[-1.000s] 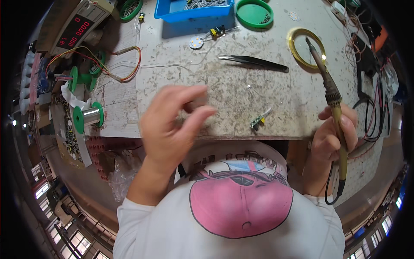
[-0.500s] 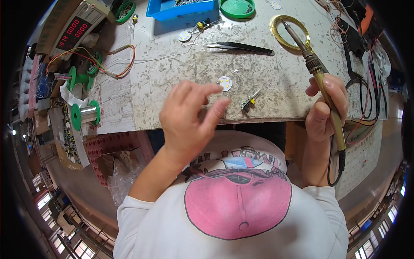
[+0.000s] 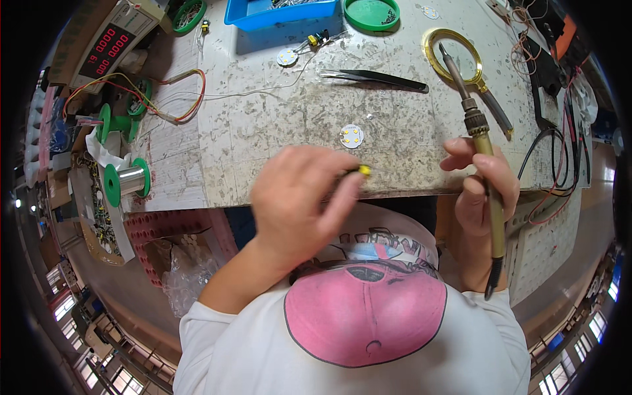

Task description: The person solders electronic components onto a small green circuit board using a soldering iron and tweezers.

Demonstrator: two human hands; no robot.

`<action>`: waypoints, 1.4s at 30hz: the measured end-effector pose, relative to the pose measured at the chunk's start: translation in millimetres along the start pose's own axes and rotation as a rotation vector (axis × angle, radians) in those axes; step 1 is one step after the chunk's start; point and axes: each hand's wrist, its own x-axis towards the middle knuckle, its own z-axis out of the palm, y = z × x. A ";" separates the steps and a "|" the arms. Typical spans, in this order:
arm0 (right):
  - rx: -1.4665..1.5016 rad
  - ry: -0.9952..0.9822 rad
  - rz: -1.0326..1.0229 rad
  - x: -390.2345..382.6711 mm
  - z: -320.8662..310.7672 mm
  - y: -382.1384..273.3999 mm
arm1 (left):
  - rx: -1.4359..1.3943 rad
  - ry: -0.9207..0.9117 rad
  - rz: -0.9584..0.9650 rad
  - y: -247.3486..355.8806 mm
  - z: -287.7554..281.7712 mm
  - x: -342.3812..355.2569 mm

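My left hand (image 3: pixel 304 191) is closed in a pinch at the table's front edge. Between its thumb and fingers is a small circuit board (image 3: pixel 362 171) with a yellow part showing; the rest of it is hidden by the fingers. Just beyond lies a round white LED board (image 3: pixel 351 136) with yellow chips, flat on the worktop. My right hand (image 3: pixel 484 187) grips a soldering iron (image 3: pixel 478 125) by its olive handle, tip pointing up and away. Black-handled tweezers (image 3: pixel 388 81) rest farther back on the table.
A magnifying glass (image 3: pixel 484 82) with a brass rim lies behind the iron. At the back stand a blue tray (image 3: pixel 283 20) and a green dish (image 3: pixel 372 14). On the left are a solder spool (image 3: pixel 128 182) and a meter with red digits (image 3: pixel 108 46). Cables (image 3: pixel 569 131) hang at the right.
My left hand has moved nearer the table edge and picked up the small circuit board that lay there. My right hand has shifted slightly left and nearer with the soldering iron, which is now more upright.
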 end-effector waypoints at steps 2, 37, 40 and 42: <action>0.004 0.018 -0.037 3.3 9.5 -2.8 | 0.028 -0.010 -0.132 -10.5 -17.9 0.0; 0.038 0.009 -0.237 26.5 28.3 8.3 | 0.080 0.046 -0.029 -17.4 -0.3 -2.4; 0.129 0.084 -0.211 21.7 26.5 10.0 | 0.102 0.035 -0.043 -16.5 -0.2 -2.3; 0.198 0.086 -0.149 19.6 27.4 7.9 | 0.096 0.039 -0.046 -16.3 0.2 -2.3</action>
